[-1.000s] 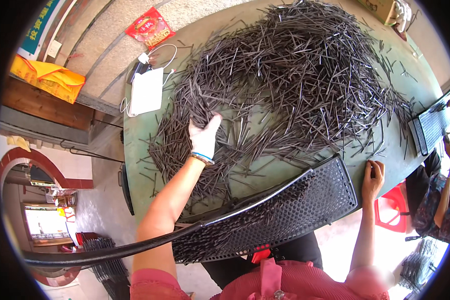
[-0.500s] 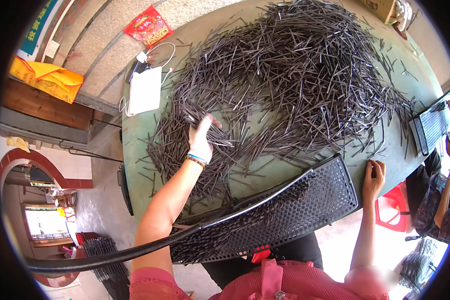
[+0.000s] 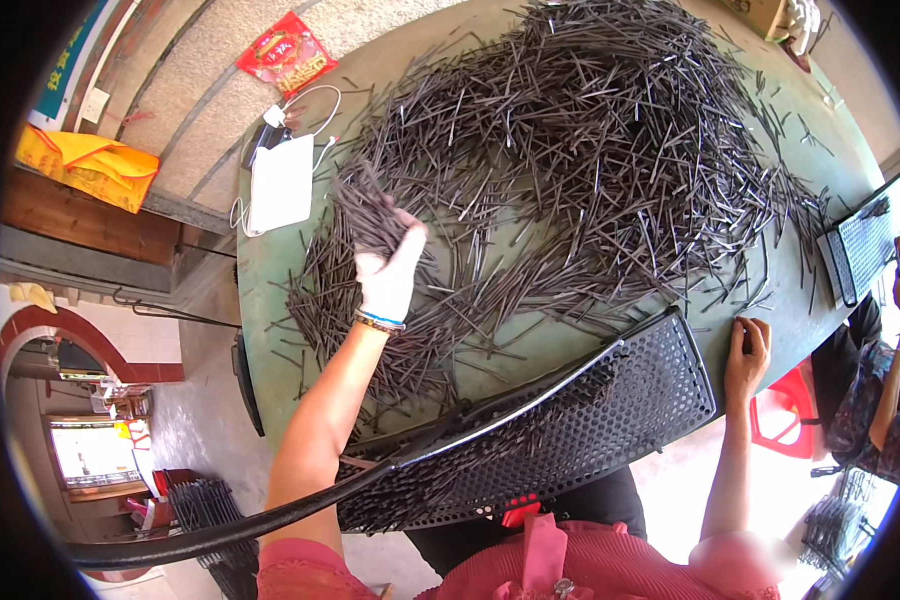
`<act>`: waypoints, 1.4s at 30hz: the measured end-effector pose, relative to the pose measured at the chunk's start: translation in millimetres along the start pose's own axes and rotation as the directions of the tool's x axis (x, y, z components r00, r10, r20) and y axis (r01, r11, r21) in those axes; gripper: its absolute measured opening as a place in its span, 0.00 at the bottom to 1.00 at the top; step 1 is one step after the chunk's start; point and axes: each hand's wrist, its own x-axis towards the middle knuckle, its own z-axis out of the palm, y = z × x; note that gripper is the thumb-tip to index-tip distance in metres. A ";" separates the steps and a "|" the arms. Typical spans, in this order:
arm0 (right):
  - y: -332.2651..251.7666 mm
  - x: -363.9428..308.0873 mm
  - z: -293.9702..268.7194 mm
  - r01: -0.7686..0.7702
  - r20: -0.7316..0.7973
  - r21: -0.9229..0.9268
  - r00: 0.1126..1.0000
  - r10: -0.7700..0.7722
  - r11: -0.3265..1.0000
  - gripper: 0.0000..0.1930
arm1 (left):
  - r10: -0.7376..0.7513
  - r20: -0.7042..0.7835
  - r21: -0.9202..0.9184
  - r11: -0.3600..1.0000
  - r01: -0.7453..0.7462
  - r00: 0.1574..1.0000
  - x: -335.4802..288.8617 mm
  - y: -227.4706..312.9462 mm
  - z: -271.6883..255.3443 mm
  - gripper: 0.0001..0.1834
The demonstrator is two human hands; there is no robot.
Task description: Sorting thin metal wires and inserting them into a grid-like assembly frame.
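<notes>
My left hand (image 3: 388,278), in a white glove with bands at the wrist, is closed round a bundle of thin dark sticks (image 3: 370,215) over the left part of the table. A large heap of the same sticks (image 3: 610,140) spreads across the green table (image 3: 500,365). My bare right hand (image 3: 746,362) rests at the table's near right edge, its fingers bent and partly hidden. Between my arms lies a black perforated tray (image 3: 660,390), tilted at the table edge. Many short sticks (image 3: 440,475) stand in the holes of its left part.
A black curved bar (image 3: 270,515) crosses over the tray and my left forearm. A white box with a cable (image 3: 282,185) and a red snack packet (image 3: 288,55) lie far left. At the right, another person (image 3: 870,370) sits by a second perforated tray (image 3: 860,250).
My left hand has moved slightly left and turned, and the bundle in it now points up and away. My right hand and the tray have stayed in place.
</notes>
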 end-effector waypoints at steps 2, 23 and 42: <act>-2.2 -1.2 2.8 0.026 -0.001 0.027 1.000 -0.026 0.999 0.07 | 0.002 0.052 0.062 0.998 -0.005 0.999 -7.8 -20.6 -16.7 0.12; 0.2 -1.3 0.3 0.024 0.011 0.062 1.000 -0.025 0.998 0.07 | -0.546 0.136 0.068 0.838 0.542 0.826 17.5 71.6 -22.8 0.08; -110.3 -64.9 -51.1 0.126 0.039 0.619 0.981 -0.191 0.775 0.10 | -0.270 -0.053 -0.311 0.919 0.241 0.961 -231.5 250.4 -83.6 0.29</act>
